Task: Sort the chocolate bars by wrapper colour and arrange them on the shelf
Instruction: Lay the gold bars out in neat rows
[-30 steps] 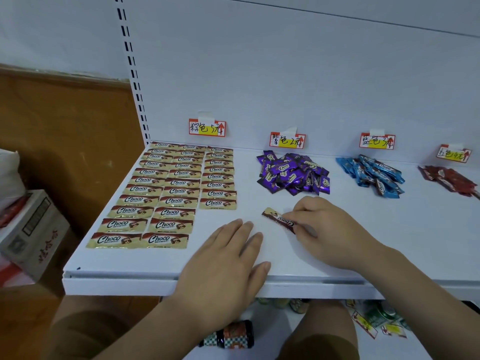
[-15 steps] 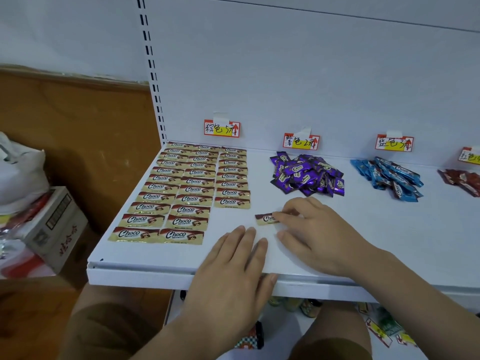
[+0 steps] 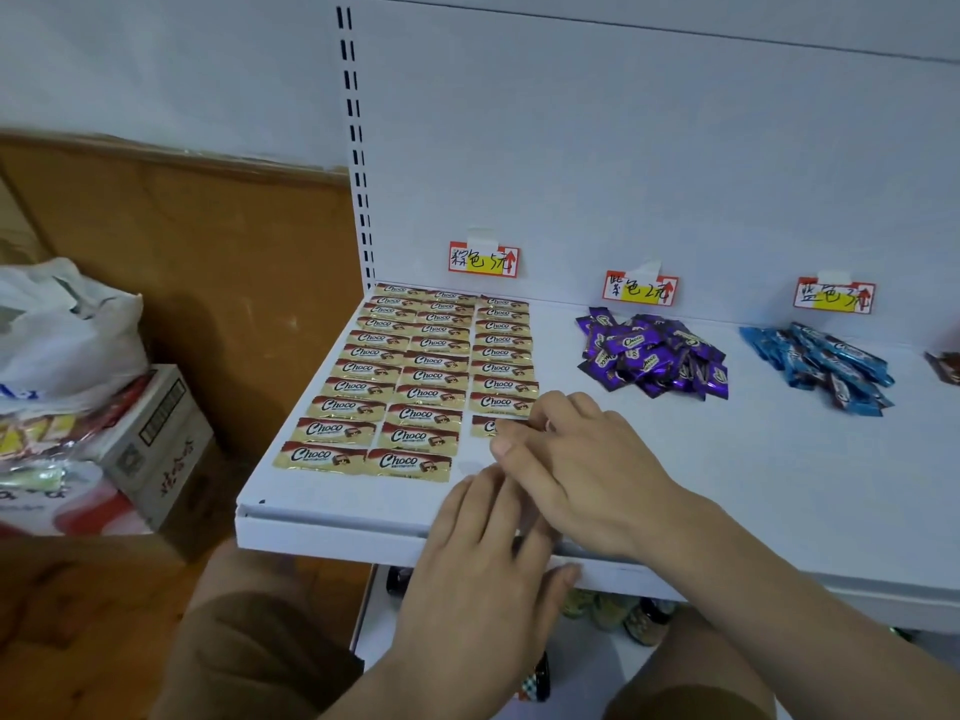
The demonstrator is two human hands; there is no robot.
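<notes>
Gold-brown Choco bars (image 3: pixel 410 376) lie flat in three neat columns at the left end of the white shelf (image 3: pixel 727 485). My right hand (image 3: pixel 576 459) pinches one more gold-brown bar (image 3: pixel 482 426) flat on the shelf at the foot of the third column; only the bar's left end shows. My left hand (image 3: pixel 483 543) rests flat and open on the shelf's front edge, just below the right hand. A loose heap of purple bars (image 3: pixel 649 358) and one of blue bars (image 3: pixel 821 366) lie further right. A dark red bar (image 3: pixel 945 366) peeks in at the right edge.
Paper price labels (image 3: pixel 483 259) are taped to the back panel above each group. Left of the shelf stand a cardboard box (image 3: pixel 156 444) and a white plastic bag (image 3: pixel 62 324). Bottles (image 3: pixel 613 615) sit on the lower level under the shelf. My knees are below.
My right hand has slid the gold-brown bar leftward from mid-shelf to the foot of the third column. The view has turned left. My left hand stays on the front edge.
</notes>
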